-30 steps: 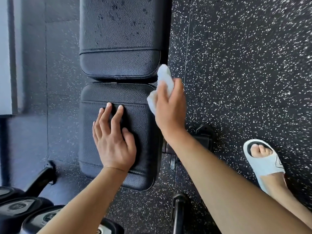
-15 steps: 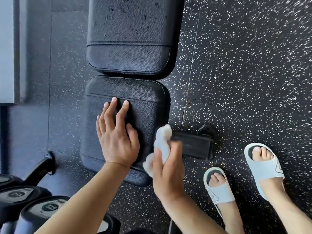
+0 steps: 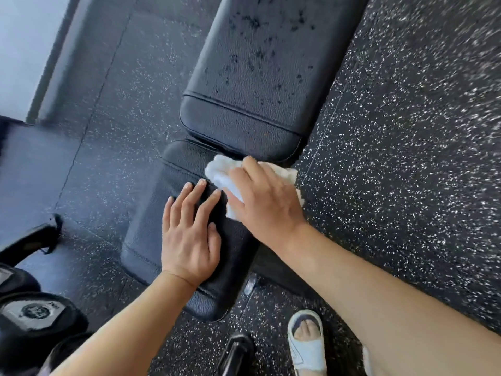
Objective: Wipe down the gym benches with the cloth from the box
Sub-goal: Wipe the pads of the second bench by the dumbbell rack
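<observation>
A black padded gym bench runs up the middle: the seat pad (image 3: 151, 234) is nearer, and the back pad (image 3: 257, 77) beyond it is speckled with dark wet spots. My left hand (image 3: 189, 234) lies flat on the seat pad with fingers straight. My right hand (image 3: 265, 202) grips a white cloth (image 3: 219, 172) and presses it onto the seat pad's far right corner, beside the gap between the pads. The cloth shows on both sides of the hand.
Black dumbbells (image 3: 35, 313) sit at the lower left on their rack. A foot in a pale sandal (image 3: 306, 340) stands on the speckled rubber floor (image 3: 406, 158), to the right of a black bench frame part (image 3: 235, 351). A pale wall (image 3: 21, 50) is at the upper left.
My right hand carried the cloth from the seat pad's near right side up onto its far right corner. The left hand stayed on the pad. The view tilted.
</observation>
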